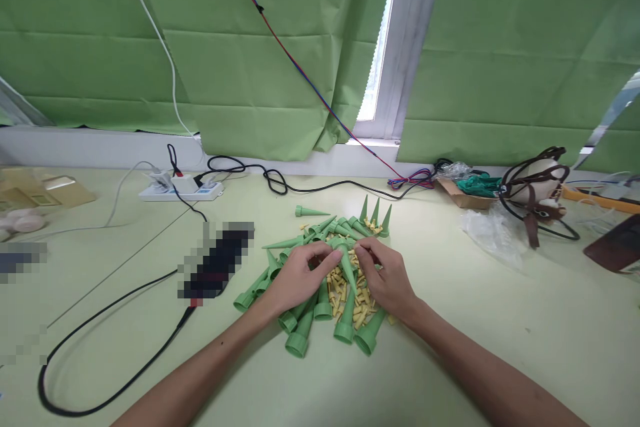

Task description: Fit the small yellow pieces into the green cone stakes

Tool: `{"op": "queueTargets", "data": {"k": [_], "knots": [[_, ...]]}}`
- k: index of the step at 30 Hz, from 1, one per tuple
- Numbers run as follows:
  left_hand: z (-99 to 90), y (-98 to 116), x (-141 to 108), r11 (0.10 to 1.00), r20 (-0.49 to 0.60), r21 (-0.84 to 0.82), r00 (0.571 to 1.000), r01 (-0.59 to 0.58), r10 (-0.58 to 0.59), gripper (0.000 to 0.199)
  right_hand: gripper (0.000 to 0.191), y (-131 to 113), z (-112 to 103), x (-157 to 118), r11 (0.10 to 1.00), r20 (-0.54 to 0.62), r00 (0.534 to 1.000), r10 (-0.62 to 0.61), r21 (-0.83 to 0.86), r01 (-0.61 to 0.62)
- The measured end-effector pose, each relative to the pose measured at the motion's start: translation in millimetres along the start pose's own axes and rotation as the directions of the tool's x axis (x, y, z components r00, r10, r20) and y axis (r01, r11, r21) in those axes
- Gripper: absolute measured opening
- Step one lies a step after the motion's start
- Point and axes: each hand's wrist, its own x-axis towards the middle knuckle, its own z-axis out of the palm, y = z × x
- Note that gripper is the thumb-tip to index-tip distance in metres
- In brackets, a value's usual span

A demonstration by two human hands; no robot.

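My left hand [306,275] is closed round a green plastic cone spike [346,266], its wide collar toward the far side and its tip pointing down toward me. Just right of the collar, the thumb and fingers of my right hand [387,275] are pinched together. Whatever sits between those fingertips is too small and hidden to make out. Beneath both hands lies a heap of small yellow plastic pieces [364,310]. More green cone spikes [300,337] lie around the heap, partly covered by my left hand. Behind it, three green spikes [377,214] stand upright on their collars, yellow pieces beside them.
One loose green spike [311,211] lies behind the pile. To the left are a pixelated dark device [217,264] with a black cable and a white power strip [183,192]. On the right sit clear plastic wrap [493,237], a cardboard box [465,194] and a strapped bag [537,184].
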Motion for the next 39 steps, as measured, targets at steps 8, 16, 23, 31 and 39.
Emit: {"op": "queueTargets", "data": {"k": [8, 16, 23, 31, 39], "knots": [[-1.1, 2.2, -0.1, 1.000, -0.034, 0.013, 0.999, -0.019, 0.019, 0.037, 0.019, -1.6, 0.5, 0.2, 1.000, 0.010, 1.000, 0.012, -0.007, -0.012], [0.6, -3.1, -2.0, 0.999, -0.073, 0.009, 0.997, -0.035, 0.036, 0.027, 0.020, -2.0, 0.5, 1.0, 1.000, 0.018, 1.000, 0.020, -0.019, -0.020], [-0.3, 0.4, -4.3, 0.995, -0.104, 0.012, 0.989, -0.104, 0.105, 0.030, 0.022, -1.2, 0.1, 0.2, 0.999, 0.036, 0.999, 0.021, -0.031, -0.020], [0.0, -2.4, -5.1, 0.979, -0.108, 0.051, 0.974, -0.196, 0.201, 0.028, 0.023, -2.5, 0.2, 0.4, 1.000, 0.044, 0.999, 0.023, -0.023, -0.022], [0.1, -4.6, -6.0, 0.957, -0.101, 0.108, 0.955, -0.268, 0.279, 0.026, 0.023, -2.0, 0.5, -0.6, 1.000, 0.053, 0.998, 0.014, -0.013, -0.013]]}}
